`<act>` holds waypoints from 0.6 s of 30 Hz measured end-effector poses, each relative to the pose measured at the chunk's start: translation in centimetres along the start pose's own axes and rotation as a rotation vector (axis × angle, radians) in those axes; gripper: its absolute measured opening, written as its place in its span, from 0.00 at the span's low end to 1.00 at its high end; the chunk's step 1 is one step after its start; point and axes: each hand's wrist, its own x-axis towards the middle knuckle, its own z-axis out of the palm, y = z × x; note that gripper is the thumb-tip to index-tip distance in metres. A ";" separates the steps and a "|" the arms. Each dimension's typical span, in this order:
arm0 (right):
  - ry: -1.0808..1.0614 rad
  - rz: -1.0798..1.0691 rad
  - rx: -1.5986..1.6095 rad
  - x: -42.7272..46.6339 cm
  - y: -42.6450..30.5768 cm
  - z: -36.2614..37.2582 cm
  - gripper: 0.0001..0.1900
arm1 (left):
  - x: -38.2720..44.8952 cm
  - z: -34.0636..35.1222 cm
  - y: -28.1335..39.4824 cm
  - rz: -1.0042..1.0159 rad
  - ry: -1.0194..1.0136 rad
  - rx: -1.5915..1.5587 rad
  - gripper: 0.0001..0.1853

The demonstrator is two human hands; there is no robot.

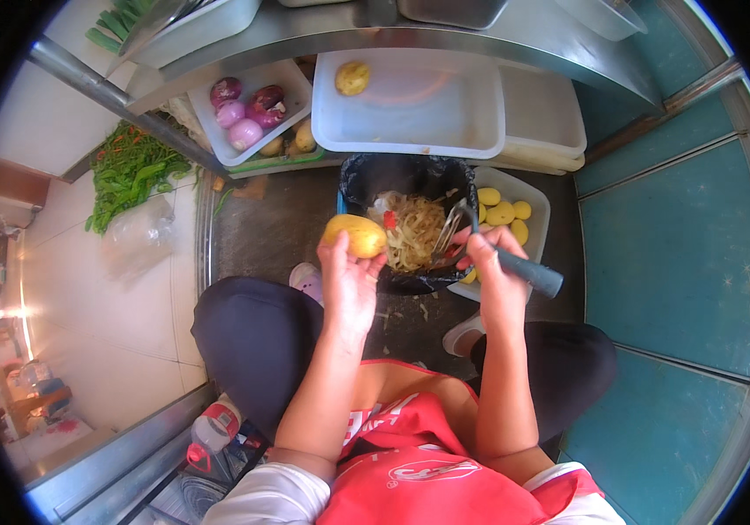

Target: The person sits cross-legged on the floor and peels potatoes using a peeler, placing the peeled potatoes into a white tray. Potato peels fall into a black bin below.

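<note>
My left hand (349,275) holds a yellow potato (354,236) by its underside, at the left rim of a bin. In my right hand (498,262) is a peeler (524,268) with a dark handle, its metal head over the bin's right side. The potato and the peeler's head are apart. A black bag lines the bin (408,172), and a heap of peelings (414,230) lies inside. Right of the bin, partly behind my right hand, a white tub (541,210) holds several pale yellow peeled potatoes (500,213).
On the low shelf, a large white tray (408,121) holds one potato (352,78). Left of it, a tray (234,157) holds several red onions (246,134). Green vegetables (132,177) and a plastic bag (140,236) lie at the left. Teal cabinet panels (677,262) stand close on the right.
</note>
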 end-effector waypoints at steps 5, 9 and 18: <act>-0.146 0.028 0.039 -0.5 1.6 1.0 0.09 | -0.3 1.6 -2.1 0.000 -0.104 0.081 0.21; -0.225 0.080 -0.124 0.4 1.4 2.2 0.11 | 0.3 1.0 -2.9 0.009 -0.115 0.016 0.20; -0.270 0.066 -0.160 1.6 4.3 3.0 0.13 | 2.1 0.3 -3.4 0.149 0.005 0.154 0.20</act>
